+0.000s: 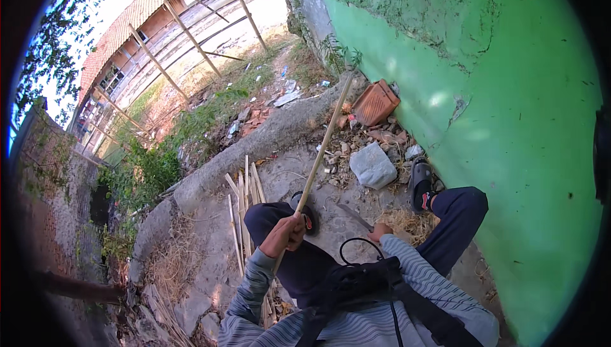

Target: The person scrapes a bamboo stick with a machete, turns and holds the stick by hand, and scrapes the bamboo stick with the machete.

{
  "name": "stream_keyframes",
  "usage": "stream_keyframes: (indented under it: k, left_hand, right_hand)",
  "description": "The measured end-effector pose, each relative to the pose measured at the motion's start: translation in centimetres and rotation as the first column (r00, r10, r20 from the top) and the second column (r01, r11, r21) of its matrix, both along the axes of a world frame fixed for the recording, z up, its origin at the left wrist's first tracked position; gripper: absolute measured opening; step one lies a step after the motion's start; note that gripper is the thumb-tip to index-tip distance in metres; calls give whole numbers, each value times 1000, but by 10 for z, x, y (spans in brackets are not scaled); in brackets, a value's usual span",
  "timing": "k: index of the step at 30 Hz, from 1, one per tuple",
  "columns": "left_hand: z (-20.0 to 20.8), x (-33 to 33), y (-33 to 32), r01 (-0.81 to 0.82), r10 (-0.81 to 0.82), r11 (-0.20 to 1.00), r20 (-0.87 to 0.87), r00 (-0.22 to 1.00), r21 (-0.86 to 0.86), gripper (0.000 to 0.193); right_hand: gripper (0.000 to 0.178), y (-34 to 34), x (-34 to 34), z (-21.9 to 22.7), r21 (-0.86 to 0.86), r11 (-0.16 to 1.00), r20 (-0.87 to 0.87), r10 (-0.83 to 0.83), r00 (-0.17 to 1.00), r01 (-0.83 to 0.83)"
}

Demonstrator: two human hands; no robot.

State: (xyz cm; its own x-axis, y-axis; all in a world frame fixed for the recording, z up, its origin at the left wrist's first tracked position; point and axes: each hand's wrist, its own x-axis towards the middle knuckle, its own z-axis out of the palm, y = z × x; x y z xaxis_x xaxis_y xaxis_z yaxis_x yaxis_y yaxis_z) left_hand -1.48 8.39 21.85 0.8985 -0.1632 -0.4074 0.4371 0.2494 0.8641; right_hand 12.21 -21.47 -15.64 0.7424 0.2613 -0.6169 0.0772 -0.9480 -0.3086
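My left hand (284,235) is closed around a long, pale bamboo strip (324,146). The strip slants up and away over my left knee, its lower end passing beside my forearm. Low by my right side, my right hand (380,231) grips a knife (355,217) whose flat grey blade points forward and left; its handle is mostly hidden in my fingers. Several split bamboo strips (242,210) lie on the ground left of my left leg, partly covered by it. Blade and held strip are apart.
A green wall (522,156) with peeling plaster rises close on my right. Ahead lie a whitish stone block (373,166), an orange roof tile (376,103) and rubble. A low, curved concrete ledge (254,140) runs across the front, with dry straw (172,267) beside it at left.
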Motion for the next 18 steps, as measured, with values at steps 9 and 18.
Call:
stream_keyframes:
  k: [9, 18]
  left_hand:
    - [71, 51, 33, 23, -63, 985, 239, 969, 169, 47]
    - [138, 103, 50, -50, -89, 945, 401, 912, 323, 41]
  right_hand:
    - [62, -6, 17, -33, -69, 994, -150, 70, 986, -81]
    - [60, 17, 107, 4, 364, 926, 104, -148, 984, 100]
